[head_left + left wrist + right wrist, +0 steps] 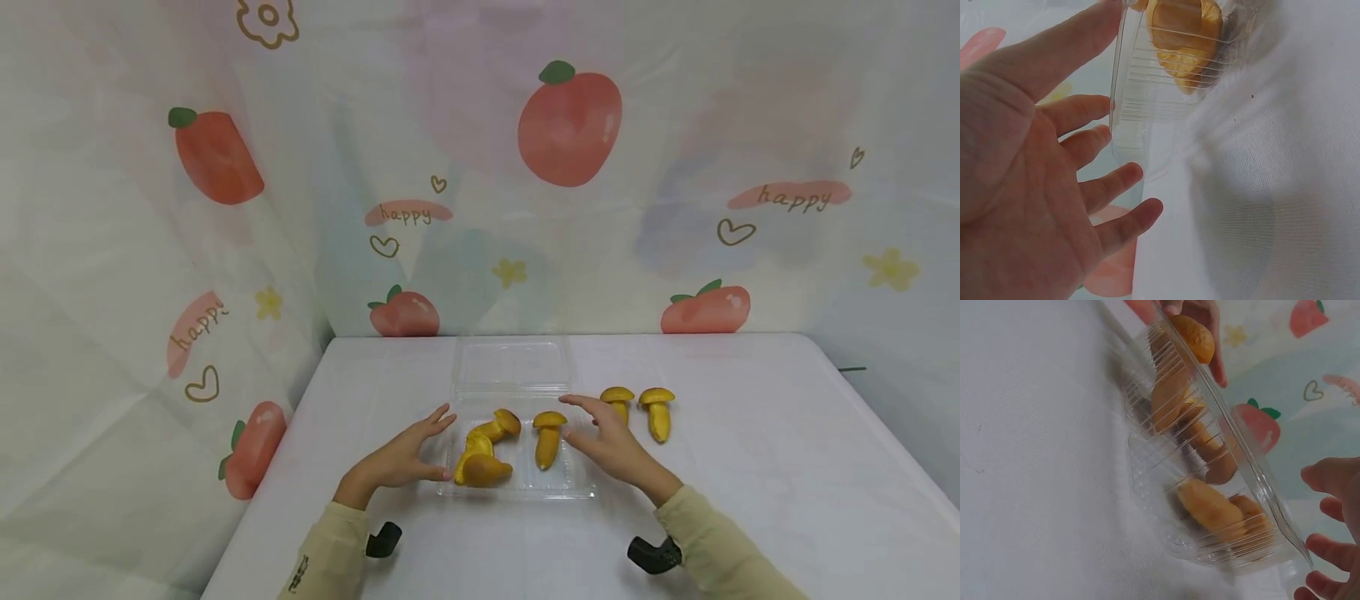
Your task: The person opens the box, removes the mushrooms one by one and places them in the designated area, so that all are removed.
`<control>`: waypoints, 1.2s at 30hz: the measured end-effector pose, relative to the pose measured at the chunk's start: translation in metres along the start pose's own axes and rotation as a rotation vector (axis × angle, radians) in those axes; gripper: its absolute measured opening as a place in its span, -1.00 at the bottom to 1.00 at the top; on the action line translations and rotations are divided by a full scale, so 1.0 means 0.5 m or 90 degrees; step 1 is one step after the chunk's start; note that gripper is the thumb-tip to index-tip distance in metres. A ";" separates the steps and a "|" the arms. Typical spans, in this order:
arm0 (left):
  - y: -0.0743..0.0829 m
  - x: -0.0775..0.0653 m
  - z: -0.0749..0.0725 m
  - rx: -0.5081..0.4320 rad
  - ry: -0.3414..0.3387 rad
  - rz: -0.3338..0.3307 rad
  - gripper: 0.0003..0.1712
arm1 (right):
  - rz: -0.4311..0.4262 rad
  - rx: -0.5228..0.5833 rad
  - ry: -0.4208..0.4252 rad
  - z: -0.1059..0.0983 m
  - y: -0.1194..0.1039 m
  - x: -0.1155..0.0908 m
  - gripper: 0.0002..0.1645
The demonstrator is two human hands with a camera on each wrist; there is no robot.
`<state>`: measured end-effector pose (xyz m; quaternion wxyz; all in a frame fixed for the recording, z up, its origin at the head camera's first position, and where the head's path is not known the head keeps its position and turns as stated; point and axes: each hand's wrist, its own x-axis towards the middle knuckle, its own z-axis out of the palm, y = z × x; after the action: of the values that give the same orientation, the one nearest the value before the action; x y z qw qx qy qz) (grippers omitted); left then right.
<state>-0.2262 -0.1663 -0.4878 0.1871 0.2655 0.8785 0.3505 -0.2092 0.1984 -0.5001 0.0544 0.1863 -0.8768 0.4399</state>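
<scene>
A clear plastic clamshell box (pixel 525 492) stands on the table with its lid (pixel 512 367) laid back behind it. Several yellow-brown toy mushrooms lie inside: a cluster (pixel 483 468) at the left and a single mushroom (pixel 550 442) at the right. My left hand (pixel 405 457) is at the box's left side, fingers spread; in the left wrist view its thumb reaches the rim (pixel 1121 69). My right hand (pixel 617 443) hovers by the right edge, fingers apart and holding nothing. In the right wrist view its fingertips (pixel 1315 542) are close to the box's rim; contact there is unclear.
Two more mushrooms lie right of the box, one (pixel 617 396) partly hidden behind my right hand and another (pixel 657 414) beside it. The white-covered table (pixel 780 450) meets a patterned cloth backdrop (pixel 480 275). Black wrist mounts (pixel 655 556) sit under both sleeves.
</scene>
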 end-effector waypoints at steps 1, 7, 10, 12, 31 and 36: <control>-0.001 0.000 0.000 0.000 0.000 0.001 0.08 | 0.000 -0.008 -0.001 0.002 0.000 0.001 -0.41; -0.004 0.000 0.000 -0.002 -0.001 0.007 0.08 | 0.015 -0.043 -0.037 0.015 -0.010 0.005 -0.38; -0.007 0.000 0.002 -0.005 0.000 0.010 0.08 | 0.019 -0.068 -0.059 0.023 -0.015 0.008 -0.35; -0.008 0.000 0.003 -0.004 0.001 0.012 0.08 | 0.023 -0.084 -0.066 0.027 -0.015 0.009 -0.34; -0.007 -0.001 0.002 0.001 0.004 0.015 0.09 | 0.100 -0.192 -0.079 0.056 -0.026 0.018 -0.28; -0.004 -0.001 0.001 0.001 0.004 0.015 0.08 | 0.119 -0.262 -0.089 0.062 -0.024 0.022 -0.16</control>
<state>-0.2262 -0.1672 -0.4895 0.1799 0.2746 0.8761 0.3530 -0.2129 0.1642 -0.5073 -0.0104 0.1195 -0.9632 0.2407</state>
